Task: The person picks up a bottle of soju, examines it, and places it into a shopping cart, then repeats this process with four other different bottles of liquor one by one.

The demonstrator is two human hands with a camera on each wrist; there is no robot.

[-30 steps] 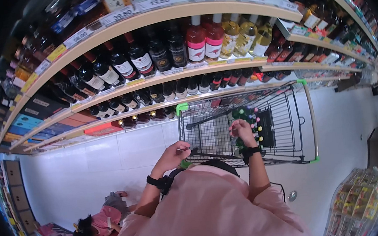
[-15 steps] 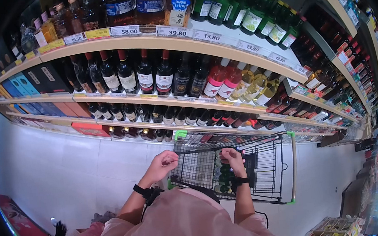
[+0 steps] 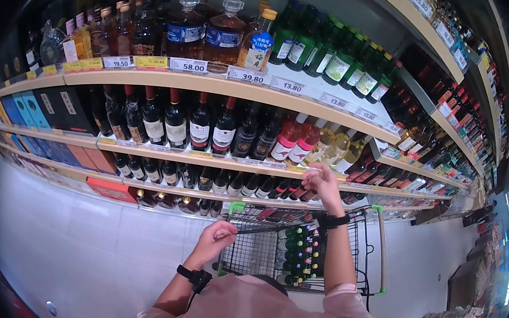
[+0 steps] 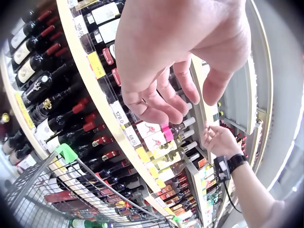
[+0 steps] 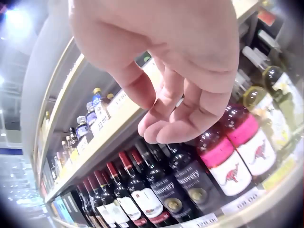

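Hovering empty and loosely curled, the right hand [image 3: 323, 184] was near two pink-labelled bottles [image 3: 283, 149], the left hand [image 3: 214, 239], likewise, by one cart [image 3: 381, 245] holding several green bottles [image 3: 292, 256]; shelves [image 3: 162, 158] rose above pale floor [image 3: 90, 236].

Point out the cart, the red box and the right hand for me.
Cart [image 3: 382, 246]: head view, on its handle bar.
Red box [image 3: 112, 190]: head view, on its front.
Right hand [image 3: 325, 185]: head view, on the middle of the hand.

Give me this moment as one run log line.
left hand: empty, loosely curled, near cart | right hand: empty, loosely curled, raised before shelves | cart: beside shelves, green bottles inside
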